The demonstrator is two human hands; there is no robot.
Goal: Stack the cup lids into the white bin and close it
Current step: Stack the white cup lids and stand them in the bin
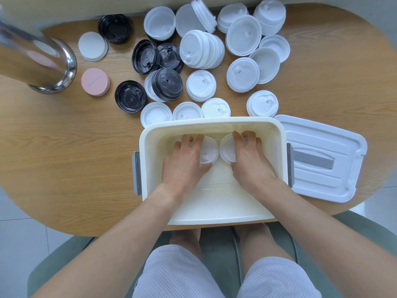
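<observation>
Each hand held a white cup lid down inside the white bin: the left hand had its fingers curled over the far edge of the left lid with the thumb under its near rim, and the right hand gripped the right lid the same way, so both grips were closed on lids, not released. The two lids sat side by side, almost touching, against the bin's far wall; whether they rested on the floor or on others beneath could not be told. These lids looked thin, light and slightly springy, likely to slide on the smooth plastic and to nest only when squarely aligned, so the rim seemed the sensible place to pinch, not the raised sip tab. Just beyond the grips, past the bin's far wall, white lids and black lids lay scattered and partly stacked across the wooden worktop. To the right of the grips lay the bin's cover, off and flat, so closing was not yet begun.
</observation>
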